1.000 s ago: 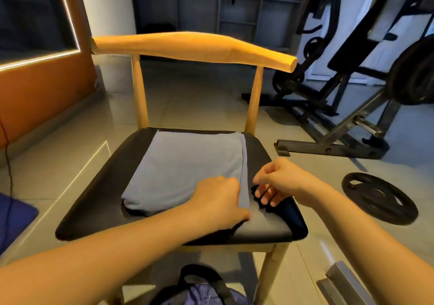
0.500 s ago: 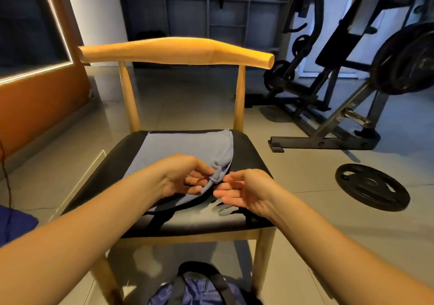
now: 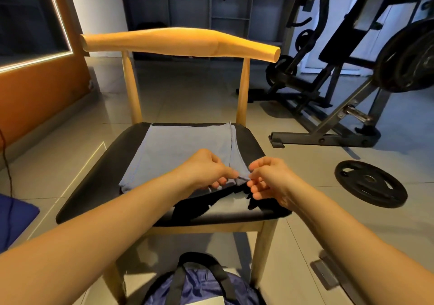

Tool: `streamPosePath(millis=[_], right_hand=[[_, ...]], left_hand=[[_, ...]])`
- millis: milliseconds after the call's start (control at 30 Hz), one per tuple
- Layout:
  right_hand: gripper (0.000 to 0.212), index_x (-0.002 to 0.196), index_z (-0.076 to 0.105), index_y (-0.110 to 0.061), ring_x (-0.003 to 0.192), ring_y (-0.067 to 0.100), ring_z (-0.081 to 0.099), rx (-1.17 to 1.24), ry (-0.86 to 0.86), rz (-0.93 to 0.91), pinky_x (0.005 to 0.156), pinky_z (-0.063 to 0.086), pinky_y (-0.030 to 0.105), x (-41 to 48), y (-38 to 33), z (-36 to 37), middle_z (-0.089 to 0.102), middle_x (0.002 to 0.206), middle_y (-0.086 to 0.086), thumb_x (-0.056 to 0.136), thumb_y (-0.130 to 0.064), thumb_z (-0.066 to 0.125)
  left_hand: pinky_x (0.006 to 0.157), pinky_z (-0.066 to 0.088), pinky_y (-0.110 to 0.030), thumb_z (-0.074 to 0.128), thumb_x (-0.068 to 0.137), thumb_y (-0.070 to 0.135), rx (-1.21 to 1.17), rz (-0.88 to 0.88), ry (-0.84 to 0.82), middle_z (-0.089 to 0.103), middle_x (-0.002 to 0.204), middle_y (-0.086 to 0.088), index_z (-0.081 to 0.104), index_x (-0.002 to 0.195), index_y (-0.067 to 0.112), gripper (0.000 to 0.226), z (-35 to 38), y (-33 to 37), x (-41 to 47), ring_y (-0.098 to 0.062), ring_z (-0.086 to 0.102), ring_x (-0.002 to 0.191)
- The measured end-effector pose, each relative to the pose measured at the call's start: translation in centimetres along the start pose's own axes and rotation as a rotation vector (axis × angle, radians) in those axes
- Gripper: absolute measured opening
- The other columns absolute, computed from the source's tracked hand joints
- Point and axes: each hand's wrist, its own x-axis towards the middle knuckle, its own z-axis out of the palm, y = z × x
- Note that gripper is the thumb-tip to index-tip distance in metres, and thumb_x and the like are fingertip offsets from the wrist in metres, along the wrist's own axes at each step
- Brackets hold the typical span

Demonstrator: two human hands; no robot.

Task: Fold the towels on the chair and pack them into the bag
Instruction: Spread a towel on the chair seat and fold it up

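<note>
Left hand (image 3: 206, 168), centre frame: fingers curled, pinching the near right corner of the towel (image 3: 183, 149). Towel is grey-blue, folded, flat on the black seat of the chair (image 3: 98, 187). Right hand (image 3: 270, 177) pinches the same corner from the right. Blue bag (image 3: 199, 286) on the floor, bottom centre.

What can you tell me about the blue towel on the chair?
The towel is greyish blue, soft-looking cloth with a stitched hem. It lies folded and mostly flat on the black seat of the chair. A narrow strip of a lower layer shows along its right side. The left hand and right hand both pinch its near right corner.
</note>
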Motion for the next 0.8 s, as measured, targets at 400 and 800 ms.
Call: streamPosePath(millis=[400, 800], right_hand=[[0.037, 0.089, 0.065, 0.004, 0.051, 0.026, 0.067, -0.453, -0.01, -0.228, 0.047, 0.054, 0.03, -1.0, 1.7, 1.5, 0.072, 0.073, 0.016, 0.089, -0.031, 0.076], [0.021, 0.097, 0.069, -0.003, 0.059, 0.026, 0.068, -0.187, 0.054, -0.083, 0.05, 0.056, 0.03, -2.2, 2.2, 0.3, 0.075, 0.086, 0.018, 0.104, -0.019, 0.056]], left_hand=[[0.056, 0.043, -0.03, 0.081, 0.08, 0.047, 0.549, -0.063, 0.5, 0.069, 0.065, -0.003, 0.07, 0.072, 0.013, 0.037, -12.1, -9.5, -5.9, -0.019, 0.063, 0.066], [0.059, 0.044, -0.025, 0.083, 0.083, 0.034, 0.043, -0.026, 0.553, 0.071, 0.082, -0.007, 0.074, 0.087, 0.013, 0.023, -9.5, -12.1, -7.8, -0.018, 0.064, 0.075]])
